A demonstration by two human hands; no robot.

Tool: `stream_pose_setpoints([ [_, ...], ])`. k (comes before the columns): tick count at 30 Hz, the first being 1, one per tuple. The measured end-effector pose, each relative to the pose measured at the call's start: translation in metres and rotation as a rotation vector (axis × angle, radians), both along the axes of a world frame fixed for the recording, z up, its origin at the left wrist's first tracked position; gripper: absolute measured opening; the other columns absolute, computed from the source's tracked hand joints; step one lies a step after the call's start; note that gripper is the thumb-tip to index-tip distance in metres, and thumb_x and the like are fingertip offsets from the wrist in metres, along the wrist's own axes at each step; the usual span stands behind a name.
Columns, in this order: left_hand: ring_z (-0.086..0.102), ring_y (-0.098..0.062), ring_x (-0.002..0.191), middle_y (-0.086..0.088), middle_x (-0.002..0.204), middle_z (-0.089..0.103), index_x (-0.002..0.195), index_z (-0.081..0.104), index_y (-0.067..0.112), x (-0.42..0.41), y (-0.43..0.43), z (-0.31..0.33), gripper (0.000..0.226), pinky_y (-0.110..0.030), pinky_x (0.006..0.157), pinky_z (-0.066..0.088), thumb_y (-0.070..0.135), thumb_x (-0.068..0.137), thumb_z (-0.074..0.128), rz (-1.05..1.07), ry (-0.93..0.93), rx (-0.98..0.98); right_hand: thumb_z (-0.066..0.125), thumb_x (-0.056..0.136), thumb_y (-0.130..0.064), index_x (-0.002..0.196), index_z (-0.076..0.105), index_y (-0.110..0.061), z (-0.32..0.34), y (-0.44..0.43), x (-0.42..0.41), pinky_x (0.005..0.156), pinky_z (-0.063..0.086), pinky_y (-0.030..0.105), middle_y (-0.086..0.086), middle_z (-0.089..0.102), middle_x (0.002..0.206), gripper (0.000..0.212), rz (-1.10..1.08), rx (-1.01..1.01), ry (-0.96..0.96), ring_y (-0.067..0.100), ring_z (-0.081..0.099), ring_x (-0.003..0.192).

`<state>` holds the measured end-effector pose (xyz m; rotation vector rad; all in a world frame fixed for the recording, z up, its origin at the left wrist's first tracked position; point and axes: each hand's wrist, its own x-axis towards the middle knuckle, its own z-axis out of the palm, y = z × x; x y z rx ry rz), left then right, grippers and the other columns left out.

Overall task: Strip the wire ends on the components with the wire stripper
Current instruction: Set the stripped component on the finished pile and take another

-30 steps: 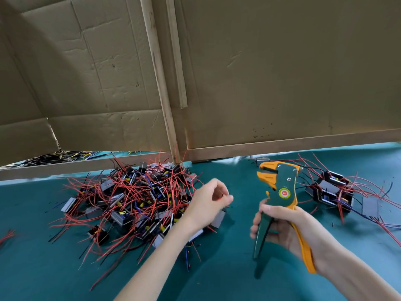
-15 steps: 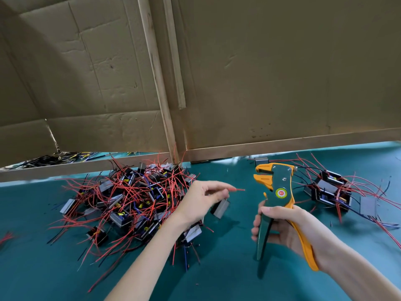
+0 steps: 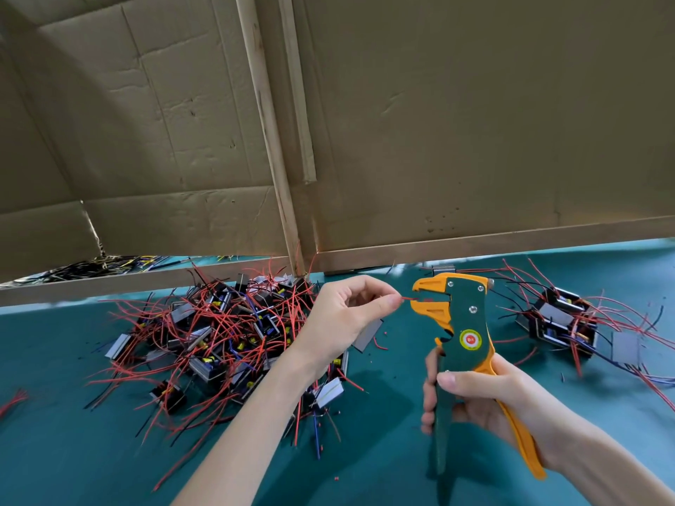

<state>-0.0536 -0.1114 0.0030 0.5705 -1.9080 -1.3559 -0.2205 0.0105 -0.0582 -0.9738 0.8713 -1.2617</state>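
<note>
Left hand (image 3: pixel 347 315) pinches a red wire (image 3: pixel 409 298) between thumb and forefinger, its long axis nearly level, tip pointing right at the wire stripper (image 3: pixel 464 323). Right hand (image 3: pixel 485 403) is wrapped round the handles, tool upright, orange jaws gaping leftward. The wire tip sits right at that mouth, just beyond the left fingers (image 3: pixel 387 303); whether it's fully in, I can't tell. Its component (image 3: pixel 367 336) hangs below the palm over the tabletop (image 3: pixel 73 451). Likely a nudge rightward, then a squeeze.
</note>
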Motion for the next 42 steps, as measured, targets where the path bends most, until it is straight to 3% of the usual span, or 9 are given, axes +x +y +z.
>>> stream_pose_setpoints([
  [18, 0.058, -0.001, 0.073, 0.012, 0.075, 0.068, 0.076, 0.074, 0.025, 0.006, 0.0, 0.006, 0.017, -0.012, 0.075, 0.045, 0.013, 0.086, 0.067, -0.107, -0.064, 0.074, 0.087, 0.068, -0.023, 0.084, 0.065, -0.003, 0.009, 0.006, 0.008, 0.07, 0.053, 0.049, 0.027, 0.06, 0.076, 0.034, 0.002, -0.023, 0.053, 0.04, 0.062, 0.07],
  [25, 0.058, -0.002, 0.074, 0.01, 0.075, 0.067, 0.076, 0.074, 0.024, 0.013, -0.002, 0.011, 0.004, -0.011, 0.075, 0.044, 0.025, 0.079, 0.072, -0.173, -0.093, 0.094, 0.09, 0.055, -0.035, 0.07, 0.061, -0.007, 0.011, 0.016, 0.026, 0.05, 0.05, 0.036, 0.022, 0.053, 0.056, 0.043, -0.137, 0.032, 0.111, 0.03, 0.054, 0.045],
  [30, 0.06, 0.0, 0.077, 0.007, 0.08, 0.071, 0.081, 0.074, 0.018, 0.012, -0.006, 0.006, 0.012, -0.01, 0.074, 0.045, 0.013, 0.088, 0.066, -0.072, -0.184, 0.035, 0.081, 0.05, -0.044, 0.054, 0.051, -0.008, 0.005, 0.013, 0.038, 0.041, 0.041, 0.028, 0.018, 0.044, 0.049, 0.048, -0.31, 0.083, 0.185, 0.025, 0.044, 0.037],
  [36, 0.056, 0.0, 0.071, 0.011, 0.073, 0.068, 0.081, 0.073, 0.016, 0.011, -0.01, 0.004, 0.012, -0.008, 0.069, 0.043, 0.012, 0.09, 0.065, 0.028, -0.198, -0.033, 0.085, 0.061, -0.016, 0.083, 0.068, -0.006, 0.001, 0.004, 0.026, 0.07, 0.056, 0.046, 0.023, 0.061, 0.078, 0.029, -0.084, 0.038, -0.167, 0.037, 0.064, 0.07],
  [39, 0.056, -0.006, 0.072, 0.004, 0.075, 0.068, 0.085, 0.073, 0.016, 0.014, -0.011, 0.014, 0.01, -0.014, 0.071, 0.044, 0.011, 0.09, 0.065, 0.131, -0.127, -0.12, 0.083, 0.058, -0.011, 0.077, 0.072, -0.006, -0.003, -0.003, 0.019, 0.068, 0.057, 0.045, 0.021, 0.063, 0.077, 0.023, -0.174, 0.114, -0.255, 0.035, 0.067, 0.07],
  [42, 0.057, 0.0, 0.066, 0.007, 0.074, 0.069, 0.087, 0.071, 0.018, 0.004, -0.007, 0.034, 0.015, -0.012, 0.059, 0.044, 0.006, 0.09, 0.062, 0.229, 0.066, -0.126, 0.077, 0.058, 0.001, 0.074, 0.073, -0.003, -0.005, -0.006, 0.014, 0.065, 0.058, 0.044, 0.022, 0.064, 0.078, 0.017, -0.258, 0.195, -0.306, 0.035, 0.068, 0.069],
])
